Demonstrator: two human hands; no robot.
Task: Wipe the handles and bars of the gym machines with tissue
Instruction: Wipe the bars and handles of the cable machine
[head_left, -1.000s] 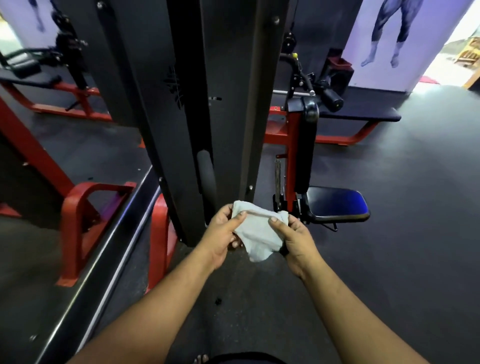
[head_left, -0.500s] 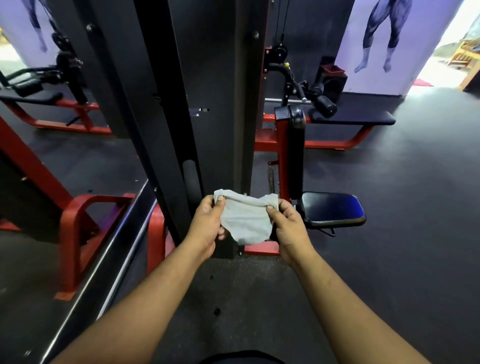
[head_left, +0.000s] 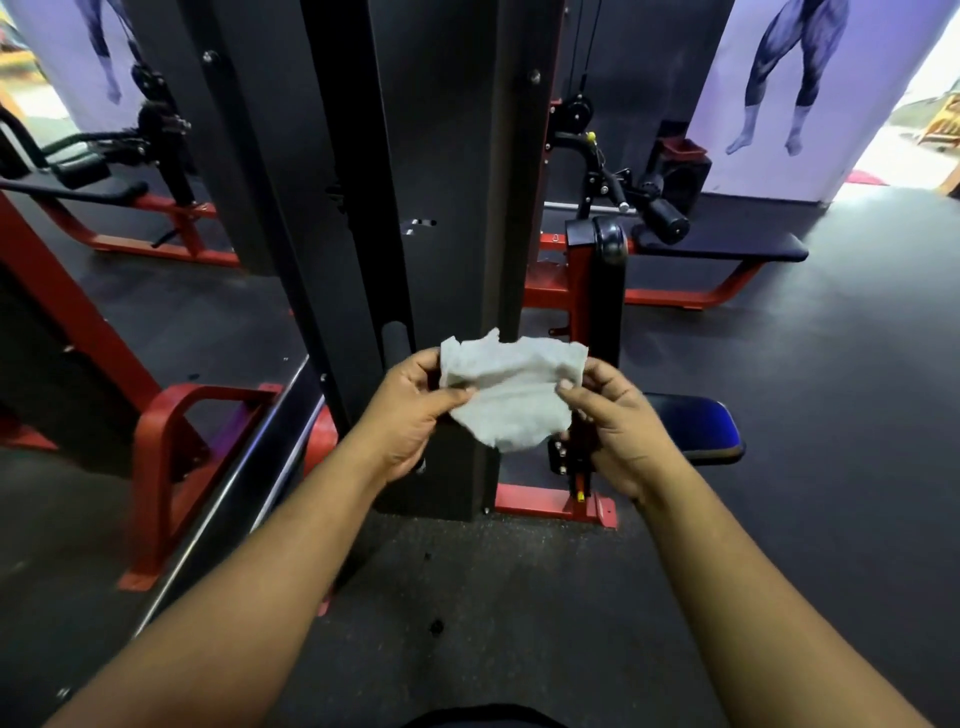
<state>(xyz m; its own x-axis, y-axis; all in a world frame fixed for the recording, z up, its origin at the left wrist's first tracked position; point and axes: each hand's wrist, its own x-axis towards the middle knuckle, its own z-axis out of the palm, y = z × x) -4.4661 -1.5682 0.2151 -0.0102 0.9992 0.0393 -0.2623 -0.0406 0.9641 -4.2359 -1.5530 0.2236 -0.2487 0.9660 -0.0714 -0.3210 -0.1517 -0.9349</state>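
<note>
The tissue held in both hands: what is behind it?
Behind the tissue stand the black upright column and the red post of the seat machine. The parts directly behind the tissue are covered.

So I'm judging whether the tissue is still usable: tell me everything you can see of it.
The tissue is one pale grey-white sheet, soft and crumpled, with creases and a ragged top edge. It is spread out between both hands in front of the black machine column, touching no machine. The left hand pinches its left edge, the right hand its right edge. Its lower part hangs loose. No tears or dark stains show.
</note>
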